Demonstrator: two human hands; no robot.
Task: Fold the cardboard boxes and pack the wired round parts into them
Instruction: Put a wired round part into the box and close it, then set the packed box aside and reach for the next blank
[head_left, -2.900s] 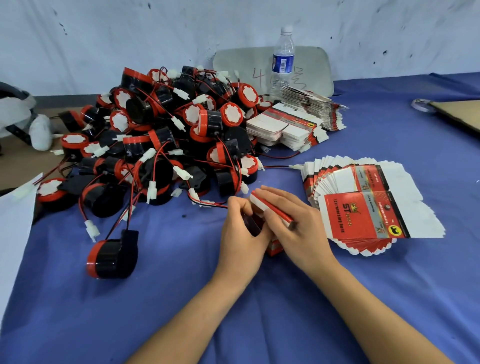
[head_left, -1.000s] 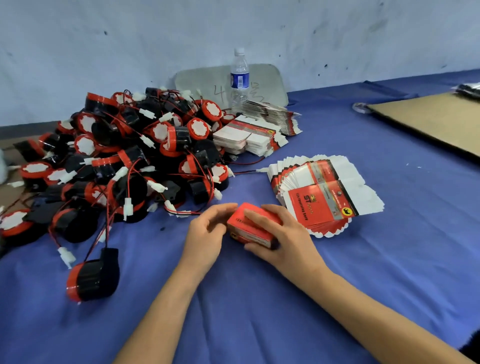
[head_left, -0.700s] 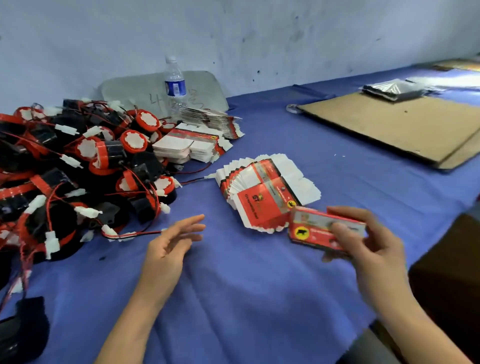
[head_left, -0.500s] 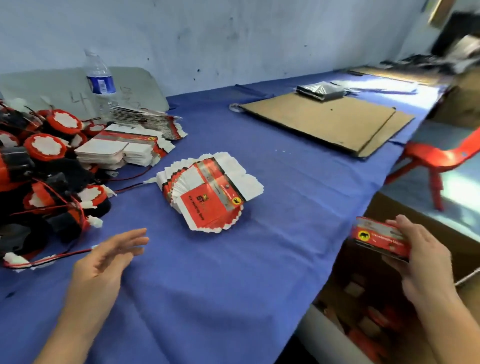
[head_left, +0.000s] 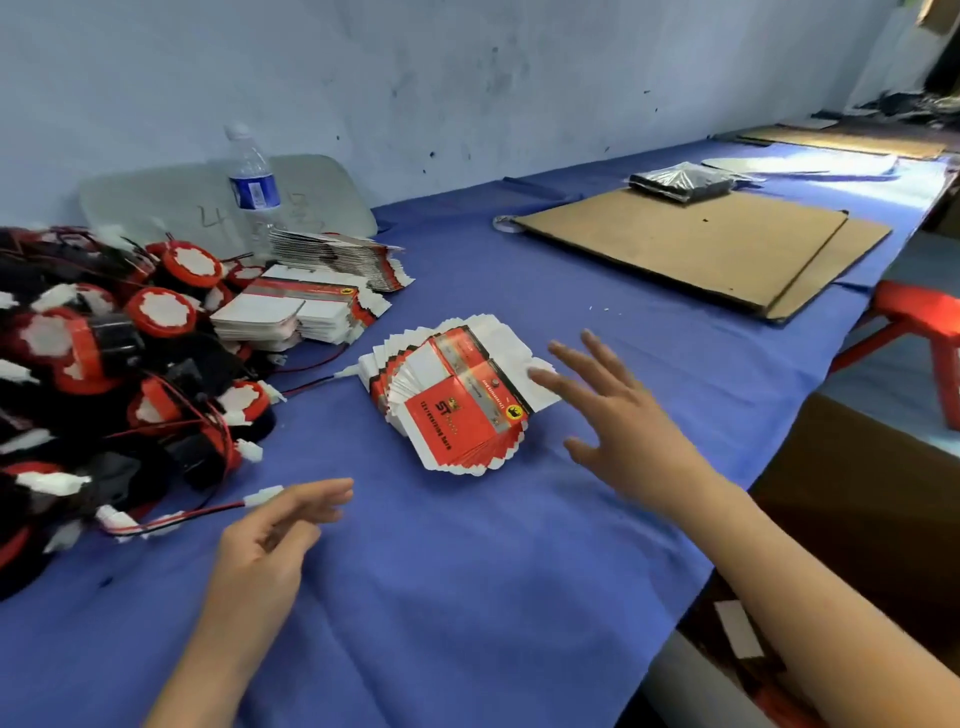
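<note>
While hovering over blue tablecloth (head_left: 467, 597), both hands empty. Fingers straight and spread on right hand (head_left: 623, 431), just beside fanned stack of flat boxes (head_left: 457, 410), fingertips over its right edge, contact unclear. Relaxed left hand (head_left: 265, 540), fingers loosely extended, gripping nothing, near white connector (head_left: 262, 494) of red-black wire. At left on cloth, pile of wired round parts (head_left: 104, 374), red caps, black bodies. Behind fanned stack, second stack of flat boxes (head_left: 291, 312), next to water bottle (head_left: 252, 187). Far right on table, brown cardboard sheets (head_left: 691, 244). Beyond table edge, red stool (head_left: 924, 322).
</note>
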